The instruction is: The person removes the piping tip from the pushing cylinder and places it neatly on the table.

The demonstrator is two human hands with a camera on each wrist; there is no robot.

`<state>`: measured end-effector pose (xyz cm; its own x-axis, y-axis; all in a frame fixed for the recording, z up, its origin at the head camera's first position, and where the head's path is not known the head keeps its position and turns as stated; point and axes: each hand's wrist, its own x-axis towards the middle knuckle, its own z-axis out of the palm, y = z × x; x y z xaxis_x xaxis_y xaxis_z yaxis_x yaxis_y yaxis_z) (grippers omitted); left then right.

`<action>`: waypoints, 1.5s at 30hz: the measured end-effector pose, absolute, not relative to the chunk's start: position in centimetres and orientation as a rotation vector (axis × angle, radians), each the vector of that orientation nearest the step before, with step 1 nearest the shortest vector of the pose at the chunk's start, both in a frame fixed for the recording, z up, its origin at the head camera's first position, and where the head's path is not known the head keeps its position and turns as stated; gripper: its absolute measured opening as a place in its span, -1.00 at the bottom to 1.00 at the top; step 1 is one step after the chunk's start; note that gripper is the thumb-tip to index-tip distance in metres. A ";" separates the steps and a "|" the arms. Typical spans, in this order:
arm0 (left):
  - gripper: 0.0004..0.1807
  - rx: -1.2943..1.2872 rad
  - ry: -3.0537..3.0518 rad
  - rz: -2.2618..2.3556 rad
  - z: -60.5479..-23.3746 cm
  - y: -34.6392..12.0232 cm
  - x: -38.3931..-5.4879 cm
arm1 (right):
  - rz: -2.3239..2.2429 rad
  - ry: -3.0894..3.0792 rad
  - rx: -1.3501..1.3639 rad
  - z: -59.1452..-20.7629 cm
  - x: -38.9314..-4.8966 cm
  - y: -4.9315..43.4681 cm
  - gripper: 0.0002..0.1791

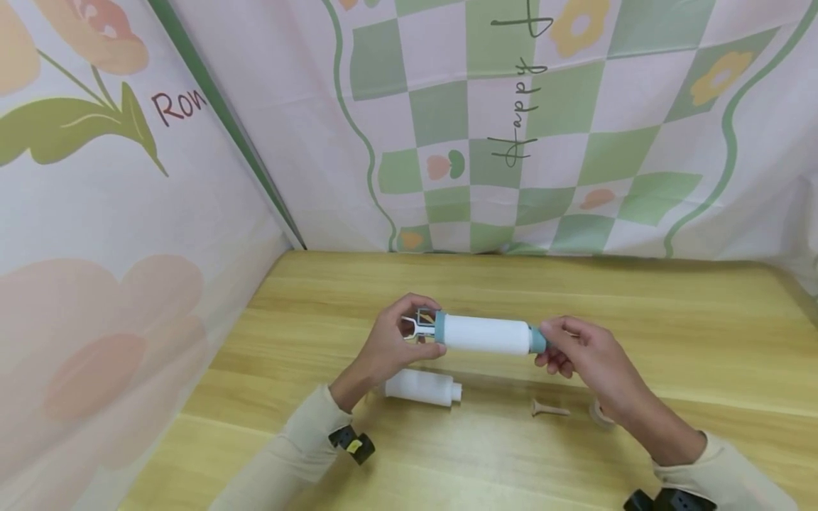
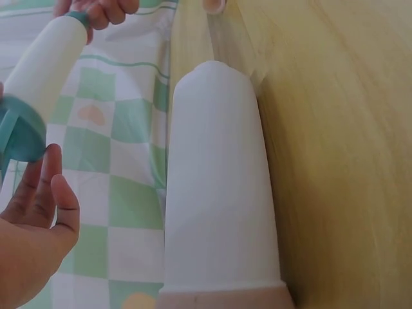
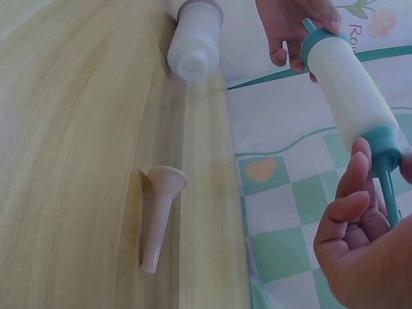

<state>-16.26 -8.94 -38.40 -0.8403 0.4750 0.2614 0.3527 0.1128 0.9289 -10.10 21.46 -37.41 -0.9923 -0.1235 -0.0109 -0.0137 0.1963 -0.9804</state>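
A white tube with teal ends (image 1: 487, 335) is held level above the table, between both hands. Thumb and fingers of my left hand (image 1: 383, 349) grip its left teal end, where a thin forked frame sticks out. My right hand (image 1: 594, 358) pinches the teal cap (image 1: 538, 340) at the other end; in the right wrist view a slim teal spout (image 3: 388, 196) points out from that cap. Below the tube lies a white bottle (image 1: 418, 387) on its side, its narrow neck towards the right. A pinkish flared nozzle (image 1: 551, 409) lies on the table between bottle and right forearm.
The wood-grain table (image 1: 486, 461) ends at a hanging curtain with green checks (image 1: 498, 160). Another printed curtain (image 1: 83, 234) borders the left side. A small round pale piece (image 1: 599, 414) lies partly hidden under my right wrist.
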 end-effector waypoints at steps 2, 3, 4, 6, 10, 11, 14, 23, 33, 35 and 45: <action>-0.46 0.838 2.270 1.839 -38.4 -8.9 -16.3 | -1.938 2.369 -0.148 -37.4 -10.1 21.5 -0.54; -0.47 0.834 2.269 1.840 -38.3 -8.9 -16.3 | -1.946 2.374 -0.158 -37.4 -10.1 21.5 -0.56; -0.47 0.830 2.270 1.841 -38.3 -8.9 -16.3 | -1.953 2.380 -0.167 -37.5 -10.1 21.4 -0.57; -0.46 0.828 2.270 1.845 -38.2 -8.9 -16.3 | -1.965 2.394 -0.185 -37.5 -10.1 21.5 -0.61; -0.46 0.820 2.273 1.855 -38.2 -8.9 -16.3 | -1.968 2.428 -0.226 -37.7 -9.9 21.6 -0.65; -0.46 0.822 2.270 1.857 -38.2 -8.9 -16.3 | -1.961 2.444 -0.235 -37.7 -9.9 21.6 -0.66; -0.46 0.826 2.270 1.857 -38.3 -9.0 -16.3 | -1.953 2.478 -0.267 -37.8 -9.7 21.7 -0.64; -0.47 0.826 2.267 1.855 -38.4 -8.9 -16.3 | -1.955 2.472 -0.316 -37.9 -9.6 21.8 -0.63; -0.47 0.800 2.271 1.861 -38.2 -8.8 -16.1 | -1.916 2.464 -0.288 -37.5 -9.7 21.8 -0.62; -0.47 0.794 2.261 1.868 -38.3 -8.9 -16.2 | -1.924 2.439 -0.258 -37.4 -9.8 21.8 -0.62; -0.47 0.790 2.260 1.866 -38.4 -8.9 -16.2 | -1.970 2.330 -0.225 -37.3 -10.1 21.6 -0.58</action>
<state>-16.18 -8.87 -38.40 -0.8592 0.4514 0.2406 0.3218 0.1113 0.9402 -10.06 21.58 -37.26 -0.9858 -0.1649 0.0320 -0.0589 0.1613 -0.9851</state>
